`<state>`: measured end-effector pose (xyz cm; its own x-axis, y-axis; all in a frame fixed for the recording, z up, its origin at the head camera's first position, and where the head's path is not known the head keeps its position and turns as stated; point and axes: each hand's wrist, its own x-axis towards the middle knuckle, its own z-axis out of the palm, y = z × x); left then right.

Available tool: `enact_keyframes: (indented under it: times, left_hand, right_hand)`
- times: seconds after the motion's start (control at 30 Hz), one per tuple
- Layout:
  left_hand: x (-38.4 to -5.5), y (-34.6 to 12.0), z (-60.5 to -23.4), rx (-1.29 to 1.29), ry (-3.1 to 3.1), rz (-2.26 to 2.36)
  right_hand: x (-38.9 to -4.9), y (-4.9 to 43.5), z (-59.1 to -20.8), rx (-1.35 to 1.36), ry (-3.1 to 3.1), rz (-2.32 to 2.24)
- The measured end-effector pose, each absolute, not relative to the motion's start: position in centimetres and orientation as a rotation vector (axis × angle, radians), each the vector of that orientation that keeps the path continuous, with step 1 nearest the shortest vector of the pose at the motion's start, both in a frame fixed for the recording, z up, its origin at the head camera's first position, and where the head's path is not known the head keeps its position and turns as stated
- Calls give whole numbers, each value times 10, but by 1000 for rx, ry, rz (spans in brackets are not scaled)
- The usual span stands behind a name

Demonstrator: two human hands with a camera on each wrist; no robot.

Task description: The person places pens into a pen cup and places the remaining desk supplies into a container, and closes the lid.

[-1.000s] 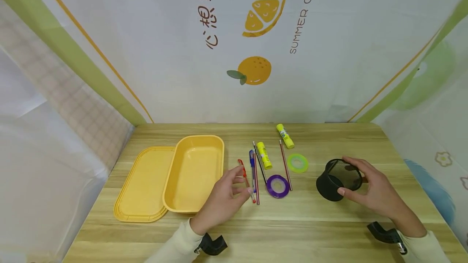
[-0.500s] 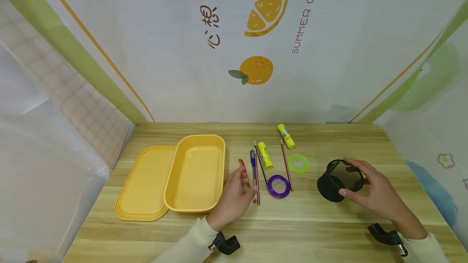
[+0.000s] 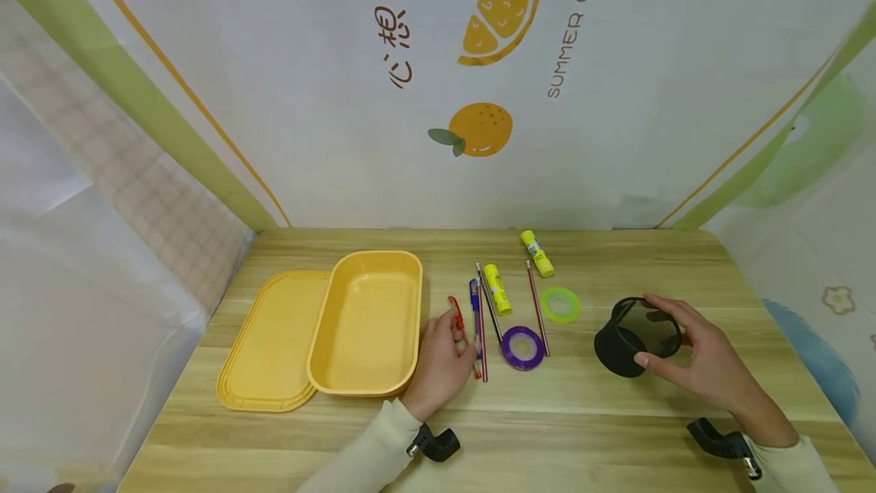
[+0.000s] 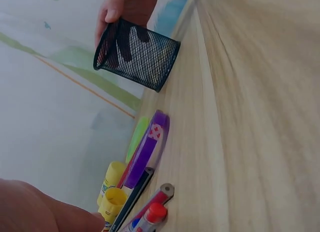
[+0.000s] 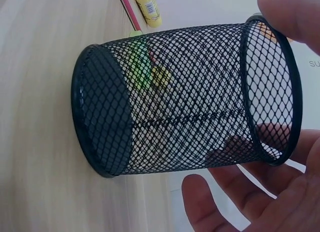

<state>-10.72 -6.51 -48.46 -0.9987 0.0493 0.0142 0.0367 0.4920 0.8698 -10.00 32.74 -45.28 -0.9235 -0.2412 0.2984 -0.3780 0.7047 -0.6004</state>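
My left hand point(image 3: 440, 362) is low over the red pen point(image 3: 457, 311), its fingers loosely bent and covering the pen's middle. Right beside that pen lie a blue pen point(image 3: 474, 297) and a red-striped pencil point(image 3: 483, 345). In the left wrist view the pen's red end point(image 4: 157, 212) shows near the bottom, the thumb point(image 4: 75, 218) to its left. My right hand point(image 3: 705, 360) grips a black mesh pen holder point(image 5: 185, 96) by its rim, thumb on one side and fingers on the other. The holder stands on the table.
A yellow tray point(image 3: 413, 303) overlaps its yellow lid point(image 3: 267, 341) at left. Towards the middle are a dark pencil point(image 3: 491, 314), two glue sticks point(image 3: 497, 290), another red pencil point(image 3: 537, 309), a purple tape roll point(image 3: 506, 347) and a green tape roll point(image 3: 573, 306). A curtain hangs behind.
My left hand has moved right and down onto the red pen, away from the tray's edge. The right hand and the pen holder have stayed in place.
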Motion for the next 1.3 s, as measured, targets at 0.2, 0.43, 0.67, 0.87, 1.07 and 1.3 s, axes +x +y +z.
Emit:
enact_keyframes:
  times: [0.2,0.43,0.67,0.87,1.07,1.3]
  left_hand:
    - [-113,-61,-487,48,2775,1531]
    - [-122,-59,-490,-5,2903,1429]
    - [-129,-55,-489,-42,3037,1307]
    - [-133,-55,-491,-22,3110,1235]
    - [-134,-52,-488,-9,3129,1189]
    - [-133,-50,-484,-31,3084,1209]
  right_hand:
    - [-100,327,-453,500,-2711,1040]
    - [-101,328,-456,497,-2708,1050]
    - [-104,327,-459,502,-2688,1058]
    - [-104,326,-460,508,-2679,1070]
    - [-104,326,-461,515,-2675,1064]
    - [-104,326,-461,510,-2680,1057]
